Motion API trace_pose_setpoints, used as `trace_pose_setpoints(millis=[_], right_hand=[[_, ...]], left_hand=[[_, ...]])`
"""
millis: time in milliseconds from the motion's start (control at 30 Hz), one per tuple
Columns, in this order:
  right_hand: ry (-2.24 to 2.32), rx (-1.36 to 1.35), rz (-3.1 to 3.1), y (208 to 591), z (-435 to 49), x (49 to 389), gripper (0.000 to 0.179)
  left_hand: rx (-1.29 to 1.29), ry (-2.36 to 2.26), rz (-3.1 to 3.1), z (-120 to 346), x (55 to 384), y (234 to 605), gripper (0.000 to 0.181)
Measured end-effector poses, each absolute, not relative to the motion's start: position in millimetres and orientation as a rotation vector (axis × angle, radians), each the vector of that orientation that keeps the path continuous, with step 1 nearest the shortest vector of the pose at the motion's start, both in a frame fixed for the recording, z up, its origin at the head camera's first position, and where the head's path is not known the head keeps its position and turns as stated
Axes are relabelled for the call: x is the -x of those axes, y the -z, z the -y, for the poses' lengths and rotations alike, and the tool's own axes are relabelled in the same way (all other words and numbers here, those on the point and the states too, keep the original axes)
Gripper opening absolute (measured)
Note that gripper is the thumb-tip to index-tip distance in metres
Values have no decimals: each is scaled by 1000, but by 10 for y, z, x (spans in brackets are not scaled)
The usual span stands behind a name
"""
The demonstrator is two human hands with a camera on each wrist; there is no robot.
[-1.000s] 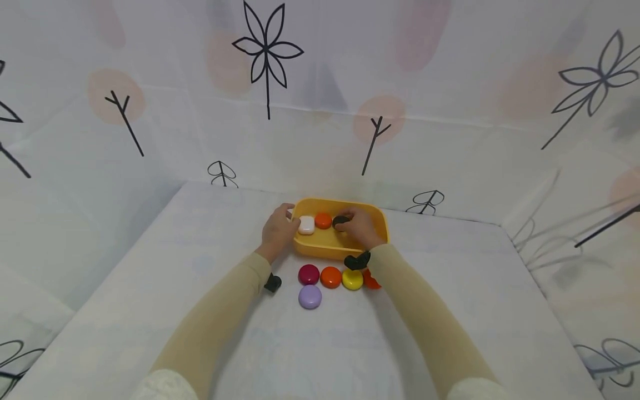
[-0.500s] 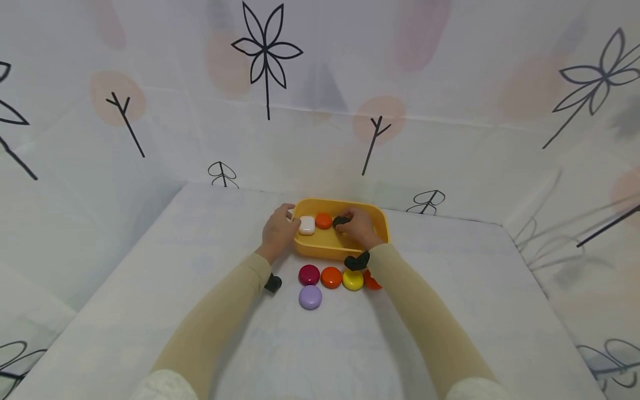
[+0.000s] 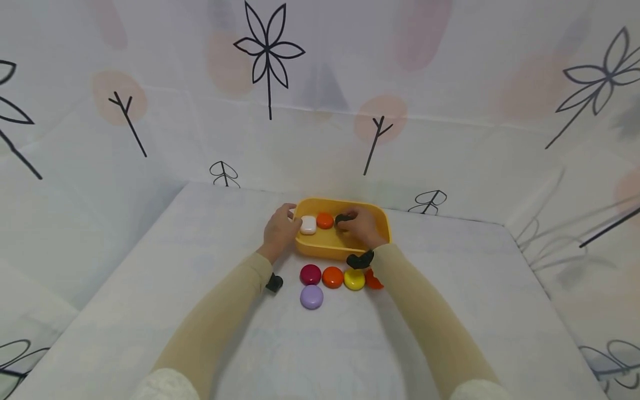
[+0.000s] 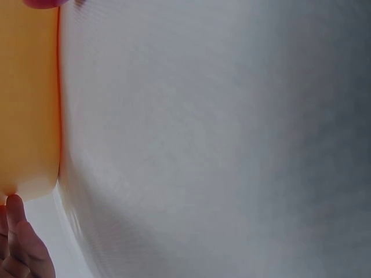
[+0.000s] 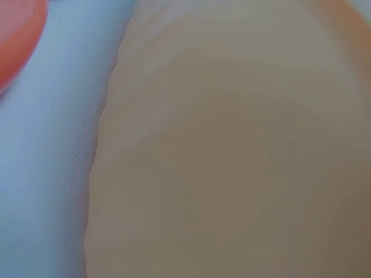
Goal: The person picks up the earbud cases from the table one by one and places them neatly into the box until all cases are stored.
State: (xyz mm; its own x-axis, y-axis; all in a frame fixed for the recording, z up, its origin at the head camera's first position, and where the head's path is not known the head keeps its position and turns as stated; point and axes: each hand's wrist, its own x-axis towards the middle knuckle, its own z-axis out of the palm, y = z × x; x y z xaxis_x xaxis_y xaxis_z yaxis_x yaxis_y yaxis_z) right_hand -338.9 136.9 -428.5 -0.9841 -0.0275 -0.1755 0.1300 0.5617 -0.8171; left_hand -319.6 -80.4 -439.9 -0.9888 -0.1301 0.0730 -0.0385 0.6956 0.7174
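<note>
In the head view my left hand (image 3: pixel 280 229) holds the left end of a yellow plastic tray (image 3: pixel 325 253), thumb at the rim and fingers around the outside. The left wrist view shows its fingers (image 4: pixel 17 217) against the tray's corner. My right hand (image 3: pixel 361 226) reaches inside the tray and pinches a small black piece (image 3: pixel 342 219), partly covered by the fingers. A white rounded-square piece (image 3: pixel 308 225) and a round orange piece (image 3: pixel 325 220) lie left of it in the tray. Mostly beige sleeve (image 5: pixel 220 150) fills the right wrist view.
In front of the tray, a crimson disc (image 3: pixel 310 275), an orange disc (image 3: pixel 333 277), a yellow disc (image 3: pixel 354 280) and a red-orange piece (image 3: pixel 373 280) form a row, the last partly behind the right sleeve. A lilac disc (image 3: pixel 312 297) lies nearer. A patterned cloth wall (image 3: pixel 320 139) stands behind.
The right hand has shifted very slightly with the black piece between its fingers. The head view drifts a few pixels; the left hand, tray and other pieces hold their places.
</note>
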Motion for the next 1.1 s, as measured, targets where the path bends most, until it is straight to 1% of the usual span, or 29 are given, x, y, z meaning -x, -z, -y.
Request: trace_pose_setpoints(millis=[433,1100], right_hand=[[1301,-61,-2660,4203,-1380,3354,32],[1235,55,-2761,3991,-1467,3023,27]], left_hand=[[-135,1159,2784,805,3174,4383,44],[-79,1166,2738,810,3130,4366,43]])
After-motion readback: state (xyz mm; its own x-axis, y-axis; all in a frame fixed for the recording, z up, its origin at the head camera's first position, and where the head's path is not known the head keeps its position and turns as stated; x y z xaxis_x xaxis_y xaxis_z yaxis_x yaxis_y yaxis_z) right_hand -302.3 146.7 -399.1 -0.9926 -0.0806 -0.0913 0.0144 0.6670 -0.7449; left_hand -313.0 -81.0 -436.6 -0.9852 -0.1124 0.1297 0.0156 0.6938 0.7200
